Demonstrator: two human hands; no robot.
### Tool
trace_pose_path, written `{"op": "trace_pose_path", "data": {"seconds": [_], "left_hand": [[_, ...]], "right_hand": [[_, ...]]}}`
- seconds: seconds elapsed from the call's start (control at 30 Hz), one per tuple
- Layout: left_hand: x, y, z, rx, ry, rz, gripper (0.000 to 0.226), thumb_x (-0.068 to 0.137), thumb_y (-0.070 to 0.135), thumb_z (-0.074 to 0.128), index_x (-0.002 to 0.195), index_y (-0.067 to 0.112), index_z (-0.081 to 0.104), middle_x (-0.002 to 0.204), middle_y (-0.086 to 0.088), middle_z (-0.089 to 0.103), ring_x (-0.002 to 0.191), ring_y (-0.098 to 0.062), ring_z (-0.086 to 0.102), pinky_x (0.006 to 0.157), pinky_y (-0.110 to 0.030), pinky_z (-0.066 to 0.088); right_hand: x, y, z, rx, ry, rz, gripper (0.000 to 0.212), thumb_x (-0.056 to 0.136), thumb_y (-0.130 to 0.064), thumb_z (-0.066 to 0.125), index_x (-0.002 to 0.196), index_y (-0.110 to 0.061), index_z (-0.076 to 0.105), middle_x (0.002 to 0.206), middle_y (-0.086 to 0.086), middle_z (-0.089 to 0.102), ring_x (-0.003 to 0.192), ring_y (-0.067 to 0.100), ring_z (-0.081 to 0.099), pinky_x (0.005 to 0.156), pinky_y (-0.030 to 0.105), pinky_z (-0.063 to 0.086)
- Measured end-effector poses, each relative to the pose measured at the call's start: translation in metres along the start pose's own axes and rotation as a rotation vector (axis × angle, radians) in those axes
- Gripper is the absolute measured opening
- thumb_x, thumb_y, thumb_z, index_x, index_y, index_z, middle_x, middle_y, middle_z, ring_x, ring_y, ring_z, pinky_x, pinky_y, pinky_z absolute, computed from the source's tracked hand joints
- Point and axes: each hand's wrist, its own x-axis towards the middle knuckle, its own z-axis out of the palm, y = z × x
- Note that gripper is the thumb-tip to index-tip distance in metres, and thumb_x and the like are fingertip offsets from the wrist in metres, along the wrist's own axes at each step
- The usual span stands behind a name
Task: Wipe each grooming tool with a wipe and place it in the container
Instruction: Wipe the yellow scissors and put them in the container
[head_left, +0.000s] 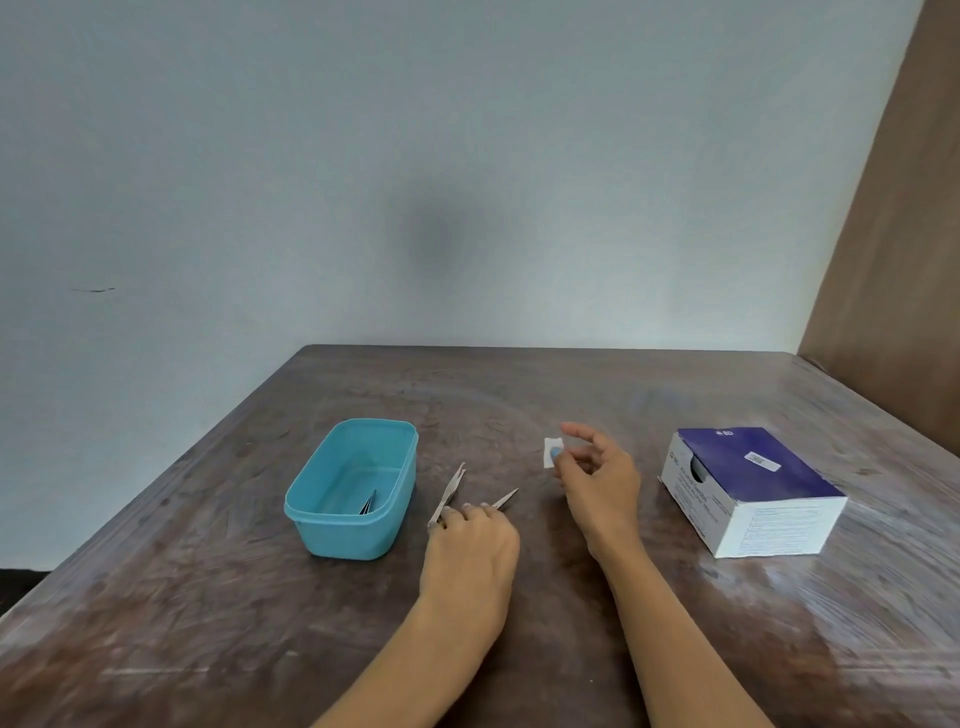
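A turquoise plastic container (317, 512) stands on the wooden table left of centre, with a dark grooming tool (368, 503) lying inside it. My left hand (470, 545) rests on the table just right of the container, fingers curled over two metal tools: one pair of tweezers (451, 488) pointing up and left, another slim metal tool (505, 500) sticking out to the right. My right hand (597, 480) hovers right of centre and pinches a small white wipe (550, 451) between thumb and finger.
A purple and white cardboard box (748, 488) of wipes sits at the right of the table. A pale wall runs behind the table's far edge, and a brown wooden panel (893, 260) rises at the right.
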Motion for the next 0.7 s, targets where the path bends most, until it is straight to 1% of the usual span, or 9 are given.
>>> {"op": "trace_pose_path", "data": {"seconds": [0.07,0.1,0.17,0.2,0.27,0.37,0.43,0.6,0.7], "left_hand": [[0.002,0.001,-0.001,-0.002,-0.001,-0.016,0.052,0.059,0.009,0.079,0.108,-0.003,0.066,0.081,-0.020,0.069,0.071,-0.030,0.068,0.059,-0.035,0.057],[0.004,0.001,0.005,-0.013,0.021,0.013,0.054,0.038,0.009,0.087,0.089,-0.002,0.073,0.061,-0.015,0.066,0.051,-0.025,0.064,0.044,-0.029,0.053],[0.005,0.000,0.005,-0.055,0.070,0.057,0.048,0.027,0.013,0.089,0.070,0.003,0.073,0.048,-0.008,0.060,0.039,-0.020,0.058,0.037,-0.021,0.044],[0.002,0.000,-0.002,-0.080,0.026,0.034,0.041,0.038,0.019,0.088,0.072,0.005,0.071,0.055,-0.007,0.063,0.046,-0.019,0.060,0.041,-0.022,0.045],[-0.001,-0.001,-0.013,-0.182,-0.009,0.024,0.033,0.080,0.016,0.066,0.106,-0.003,0.059,0.095,-0.017,0.065,0.086,-0.027,0.064,0.070,-0.031,0.051],[0.005,0.000,-0.010,-0.167,0.078,0.034,0.052,0.094,-0.001,0.041,0.142,-0.001,0.022,0.134,-0.018,0.045,0.120,-0.028,0.049,0.096,-0.034,0.044],[0.006,-0.002,-0.016,-0.254,0.119,0.030,0.054,0.094,0.000,0.042,0.143,0.004,0.021,0.136,-0.013,0.044,0.121,-0.024,0.048,0.098,-0.031,0.042],[0.030,-0.008,-0.022,-0.895,0.357,-0.055,0.039,0.091,0.006,0.048,0.128,0.018,0.051,0.113,0.002,0.062,0.102,-0.011,0.058,0.089,-0.022,0.047],[0.052,-0.001,-0.010,-1.255,0.264,-0.106,0.035,0.091,0.008,0.053,0.123,0.022,0.055,0.108,0.007,0.061,0.091,-0.006,0.059,0.079,-0.024,0.055]], "right_hand": [[0.000,0.001,0.001,0.013,0.027,0.001,0.031,0.086,-0.006,0.060,0.101,-0.033,0.061,0.079,0.000,0.070,0.078,0.019,0.067,0.076,0.036,0.055],[0.000,0.001,0.001,0.023,0.047,0.000,0.032,0.087,-0.005,0.057,0.102,-0.034,0.059,0.077,0.001,0.069,0.077,0.019,0.068,0.077,0.038,0.055],[0.000,0.000,0.001,0.035,0.077,0.008,0.032,0.089,-0.003,0.051,0.106,-0.030,0.057,0.075,0.003,0.068,0.072,0.013,0.068,0.078,0.041,0.056],[0.000,0.000,0.001,0.033,0.083,0.017,0.032,0.090,-0.002,0.049,0.109,-0.028,0.056,0.074,0.004,0.068,0.070,0.010,0.068,0.078,0.041,0.056],[0.000,0.000,0.001,0.028,0.089,0.022,0.032,0.090,-0.002,0.049,0.110,-0.026,0.055,0.076,0.005,0.068,0.072,0.011,0.068,0.079,0.042,0.056],[0.001,0.001,0.002,0.008,0.085,0.012,0.034,0.084,-0.005,0.057,0.104,-0.032,0.054,0.078,0.002,0.070,0.080,0.020,0.068,0.082,0.044,0.055],[0.001,0.001,0.002,0.009,0.091,0.011,0.030,0.081,-0.004,0.060,0.098,-0.030,0.059,0.079,0.000,0.071,0.081,0.020,0.068,0.082,0.042,0.055],[0.003,0.000,0.004,0.032,0.167,-0.005,0.022,0.082,-0.006,0.064,0.078,-0.027,0.067,0.079,0.001,0.071,0.077,0.018,0.069,0.078,0.041,0.057],[0.004,0.000,0.006,0.049,0.210,-0.026,0.019,0.082,-0.009,0.065,0.079,-0.027,0.069,0.079,0.001,0.072,0.077,0.017,0.069,0.076,0.038,0.057]]}}
